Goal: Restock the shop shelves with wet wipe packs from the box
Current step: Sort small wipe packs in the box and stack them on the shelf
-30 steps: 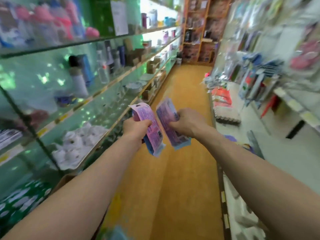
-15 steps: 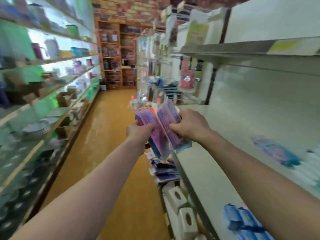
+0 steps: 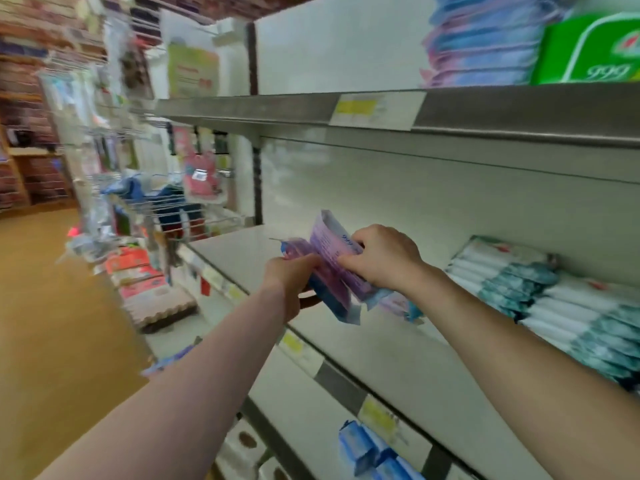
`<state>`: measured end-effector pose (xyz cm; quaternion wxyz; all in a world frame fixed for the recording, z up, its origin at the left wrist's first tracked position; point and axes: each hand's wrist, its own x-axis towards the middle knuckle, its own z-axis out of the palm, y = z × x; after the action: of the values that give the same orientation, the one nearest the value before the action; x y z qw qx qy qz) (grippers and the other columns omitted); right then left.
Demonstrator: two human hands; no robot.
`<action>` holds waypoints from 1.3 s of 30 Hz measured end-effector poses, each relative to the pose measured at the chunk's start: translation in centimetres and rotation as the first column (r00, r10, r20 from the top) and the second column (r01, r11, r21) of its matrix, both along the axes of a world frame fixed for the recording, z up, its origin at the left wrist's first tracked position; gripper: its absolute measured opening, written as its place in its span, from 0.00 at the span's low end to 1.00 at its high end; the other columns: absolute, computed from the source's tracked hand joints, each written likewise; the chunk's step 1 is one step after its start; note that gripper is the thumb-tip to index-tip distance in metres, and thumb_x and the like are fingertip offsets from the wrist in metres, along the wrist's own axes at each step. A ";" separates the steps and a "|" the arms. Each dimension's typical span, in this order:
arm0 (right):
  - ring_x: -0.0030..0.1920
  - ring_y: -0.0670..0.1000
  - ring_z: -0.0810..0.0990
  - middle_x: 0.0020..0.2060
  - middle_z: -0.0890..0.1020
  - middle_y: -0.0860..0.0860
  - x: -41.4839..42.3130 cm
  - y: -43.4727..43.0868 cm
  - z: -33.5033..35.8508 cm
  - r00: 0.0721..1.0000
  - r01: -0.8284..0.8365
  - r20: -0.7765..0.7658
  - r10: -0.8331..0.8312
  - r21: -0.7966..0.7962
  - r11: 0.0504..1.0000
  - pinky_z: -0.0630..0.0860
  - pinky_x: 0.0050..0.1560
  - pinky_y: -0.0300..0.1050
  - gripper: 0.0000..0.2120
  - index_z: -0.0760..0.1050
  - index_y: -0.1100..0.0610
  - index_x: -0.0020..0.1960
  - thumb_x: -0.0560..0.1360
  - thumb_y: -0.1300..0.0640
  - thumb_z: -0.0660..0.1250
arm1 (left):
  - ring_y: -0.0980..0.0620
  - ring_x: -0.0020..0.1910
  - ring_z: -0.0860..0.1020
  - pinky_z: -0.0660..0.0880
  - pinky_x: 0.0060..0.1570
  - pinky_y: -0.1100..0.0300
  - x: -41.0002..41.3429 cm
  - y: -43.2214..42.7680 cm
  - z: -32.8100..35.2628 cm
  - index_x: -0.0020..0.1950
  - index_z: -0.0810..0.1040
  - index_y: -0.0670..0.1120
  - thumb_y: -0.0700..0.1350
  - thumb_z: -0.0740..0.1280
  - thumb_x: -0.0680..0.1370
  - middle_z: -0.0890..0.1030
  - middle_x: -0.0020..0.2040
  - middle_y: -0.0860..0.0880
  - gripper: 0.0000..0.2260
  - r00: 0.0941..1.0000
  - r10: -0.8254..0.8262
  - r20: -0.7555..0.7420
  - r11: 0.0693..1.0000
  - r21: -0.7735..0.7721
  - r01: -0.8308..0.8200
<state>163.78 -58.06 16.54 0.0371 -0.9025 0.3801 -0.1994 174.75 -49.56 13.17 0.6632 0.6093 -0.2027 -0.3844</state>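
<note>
Centre of frame: lower pack [image 3: 332,299] and upper pack [image 3: 332,244], both purple, are held touching over the white shelf [image 3: 398,368].
Left hand [image 3: 294,275]: wrapped round the lower pack.
Right hand [image 3: 384,258]: the upper pack is gripped.
Right edge: teal packs [image 3: 519,285] are stacked on that shelf.

The middle shelf [image 3: 398,368] is a smooth, matt off-white board, painted metal by its look. Just above it, the wet wipe packs [image 3: 337,251] are thin purple-and-blue plastic film, soft, crinkled and faintly glossy. At its right end, the white and teal packs [image 3: 554,299] are wrapped in shiny film. Overhead, the upper shelf edge [image 3: 519,112] is dull grey metal bearing a paper price label [image 3: 375,110]. To its left are a bare metal wire basket [image 3: 194,213] and a smooth ochre floor [image 3: 52,323].
</note>
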 end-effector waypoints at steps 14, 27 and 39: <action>0.44 0.56 0.71 0.48 0.78 0.55 0.7 -6.8 -3.0 0.878 0.288 -0.362 -0.314 -0.126 0.949 0.64 0.40 0.43 0.05 0.76 0.56 0.46 0.76 0.62 0.62 | 0.46 0.44 0.79 0.77 0.44 0.51 6.1 -8.6 -2.3 0.56 0.71 0.40 0.35 0.66 0.76 0.78 0.47 0.41 0.10 0.969 -0.237 -0.070 0.969 0.047 0.241; 0.61 0.55 0.69 0.58 0.71 0.54 2.3 -10.2 -9.1 0.779 0.229 -0.506 -0.371 -0.321 0.919 0.64 0.43 0.43 0.12 0.74 0.59 0.58 0.77 0.65 0.59 | 0.43 0.55 0.78 0.77 0.44 0.50 9.5 -12.2 -4.6 0.64 0.69 0.38 0.35 0.66 0.76 0.78 0.55 0.39 0.17 0.964 -0.192 -0.183 0.979 0.037 0.202; 0.40 0.56 0.74 0.35 0.76 0.50 2.0 -11.7 -8.1 0.918 0.386 -0.025 -0.395 0.274 0.881 0.66 0.37 0.45 0.13 0.72 0.55 0.35 0.78 0.60 0.57 | 0.45 0.53 0.79 0.78 0.42 0.53 8.5 -14.7 -4.7 0.62 0.72 0.41 0.37 0.65 0.76 0.79 0.54 0.41 0.14 0.936 -0.273 -0.223 0.961 -0.014 0.277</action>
<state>165.80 -69.81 8.45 0.1262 -0.7903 0.5771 -0.1627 183.30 -64.24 8.43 0.6163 0.5338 -0.2069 -0.5408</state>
